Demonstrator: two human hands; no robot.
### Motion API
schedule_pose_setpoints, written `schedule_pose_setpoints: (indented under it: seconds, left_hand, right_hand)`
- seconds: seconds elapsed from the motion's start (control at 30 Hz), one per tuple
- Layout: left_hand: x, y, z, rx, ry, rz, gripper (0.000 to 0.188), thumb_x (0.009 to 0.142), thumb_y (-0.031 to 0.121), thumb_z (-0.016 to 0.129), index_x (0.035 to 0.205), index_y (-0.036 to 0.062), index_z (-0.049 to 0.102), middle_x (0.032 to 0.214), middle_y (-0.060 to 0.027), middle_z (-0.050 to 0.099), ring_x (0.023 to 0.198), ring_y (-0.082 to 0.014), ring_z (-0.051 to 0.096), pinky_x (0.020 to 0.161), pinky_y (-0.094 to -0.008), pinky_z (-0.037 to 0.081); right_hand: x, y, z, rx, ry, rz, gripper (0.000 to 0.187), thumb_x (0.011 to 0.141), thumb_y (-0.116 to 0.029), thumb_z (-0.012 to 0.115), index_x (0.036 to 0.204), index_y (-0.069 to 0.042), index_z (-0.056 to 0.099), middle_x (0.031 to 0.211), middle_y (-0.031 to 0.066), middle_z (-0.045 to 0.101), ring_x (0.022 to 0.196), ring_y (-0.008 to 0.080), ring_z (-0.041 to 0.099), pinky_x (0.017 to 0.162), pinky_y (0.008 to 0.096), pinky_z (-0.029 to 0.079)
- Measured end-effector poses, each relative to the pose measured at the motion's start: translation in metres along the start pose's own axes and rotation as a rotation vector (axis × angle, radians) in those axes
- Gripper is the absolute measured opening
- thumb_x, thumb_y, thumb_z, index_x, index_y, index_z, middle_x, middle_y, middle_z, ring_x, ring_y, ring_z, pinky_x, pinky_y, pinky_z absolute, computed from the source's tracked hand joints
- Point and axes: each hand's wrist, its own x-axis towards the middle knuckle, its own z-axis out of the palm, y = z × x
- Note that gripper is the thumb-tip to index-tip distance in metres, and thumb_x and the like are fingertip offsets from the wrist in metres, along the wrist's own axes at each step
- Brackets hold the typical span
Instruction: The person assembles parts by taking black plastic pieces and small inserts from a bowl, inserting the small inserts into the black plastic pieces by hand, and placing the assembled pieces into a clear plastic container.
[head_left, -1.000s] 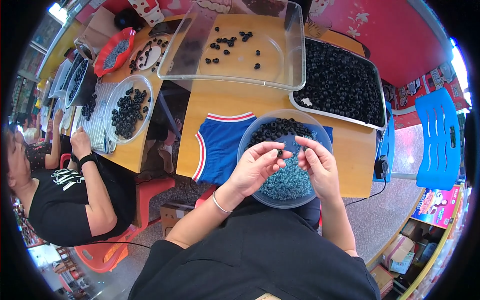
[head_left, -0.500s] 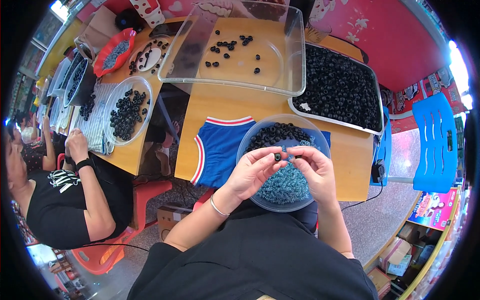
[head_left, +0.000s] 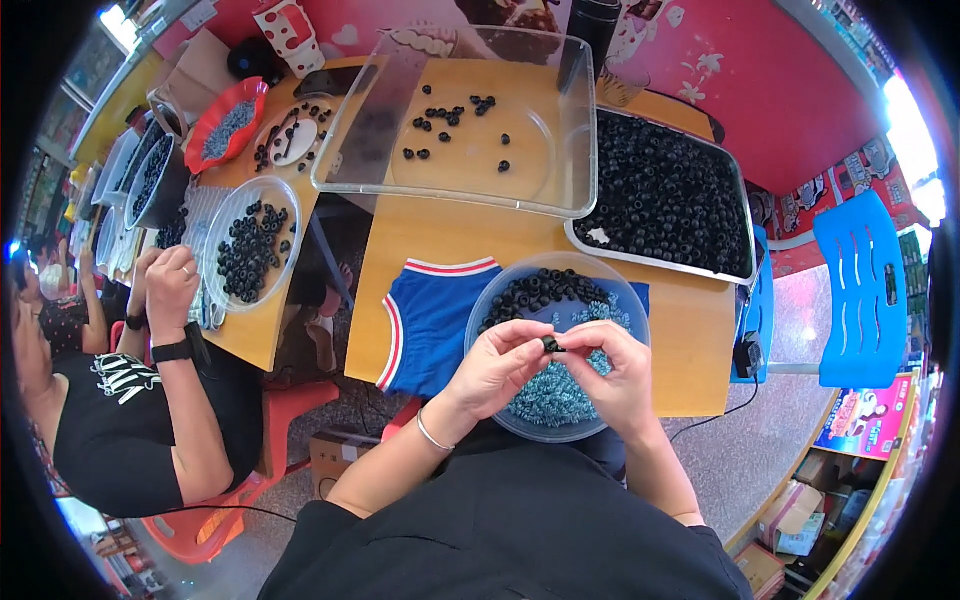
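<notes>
My left hand (head_left: pixel 497 370) pinches a small round black piece (head_left: pixel 550 344) with a hole, between thumb and fingertips. The fingers of my right hand (head_left: pixel 612 372) are closed against the same piece from the other side; anything else in them is hidden. Both hands are over a clear round tub (head_left: pixel 475 318). Inside it, similar black pieces (head_left: pixel 540 288) lie along the far side, and a heap of small pale-blue clear parts (head_left: pixel 555 395) fills the near side. Under the tub's left side lies a blue garment (head_left: pixel 430 325) with red and white trim.
A large clear box (head_left: pixel 330 180) holding several black pieces stands behind, beside a tray (head_left: pixel 665 268) full of them. At left are another round tub (head_left: pixel 212 262), a red dish (head_left: pixel 200 165) and a seated co-worker (head_left: pixel 130 420). A blue chair (head_left: pixel 860 290) stands at right.
My hands have come together: the right fingertips, apart before, now meet the black piece in the left. The co-worker's hand has risen. The whole view has shifted slightly.
</notes>
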Motion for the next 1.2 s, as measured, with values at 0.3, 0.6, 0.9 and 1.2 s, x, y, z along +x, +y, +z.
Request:
schedule_pose_setpoints:
  seconds: [0.3, 0.6, 0.9, 1.2]
  left_hand:
    - [-0.001, 0.002, 0.0, 0.055, -0.004, 0.022, 0.019, 0.091, 0.003, 0.059, 0.109, 0.0034, 0.064, 0.106, -0.0085, 0.066, 0.098, -0.0152, 0.063, 0.088, -0.0283, 0.052]
    - [0.001, 0.002, -0.001, 0.11, 0.05, 0.018, 0.02, 0.091, 0.004, 0.06, 0.11, 0.0015, 0.064, 0.103, -0.0078, 0.066, 0.095, -0.0145, 0.063, 0.085, -0.0274, 0.053]
    - [0.003, 0.004, 0.002, 0.142, 0.058, 0.0, 0.02, 0.092, 0.009, 0.061, 0.109, 0.0012, 0.064, 0.099, -0.0061, 0.066, 0.09, -0.0125, 0.063, 0.081, -0.0262, 0.052]
    - [0.005, 0.006, 0.0, 0.23, 0.099, 0.001, 0.019, 0.091, 0.011, 0.063, 0.107, 0.0019, 0.065, 0.094, -0.0049, 0.066, 0.085, -0.0112, 0.063, 0.078, -0.0249, 0.052]
  right_hand:
    - [0.001, 0.002, 0.001, -0.145, 0.011, -0.116, 0.017, 0.07, -0.001, 0.075, 0.085, -0.006, 0.068, 0.083, 0.0057, 0.067, 0.077, 0.0198, 0.064, 0.068, 0.0286, 0.051]
    - [0.0, 0.007, 0.002, -0.235, 0.037, -0.154, 0.016, 0.068, -0.003, 0.076, 0.081, -0.007, 0.069, 0.08, 0.005, 0.067, 0.075, 0.0202, 0.063, 0.066, 0.0299, 0.05]
    - [0.0, 0.012, 0.001, -0.211, 0.028, -0.131, 0.015, 0.067, -0.003, 0.077, 0.079, -0.007, 0.069, 0.079, 0.0049, 0.068, 0.074, 0.0198, 0.064, 0.066, 0.0298, 0.05]
    - [0.002, 0.009, 0.002, -0.302, 0.016, -0.189, 0.014, 0.068, -0.003, 0.076, 0.077, -0.007, 0.067, 0.078, 0.0042, 0.067, 0.073, 0.0197, 0.064, 0.064, 0.0294, 0.049]
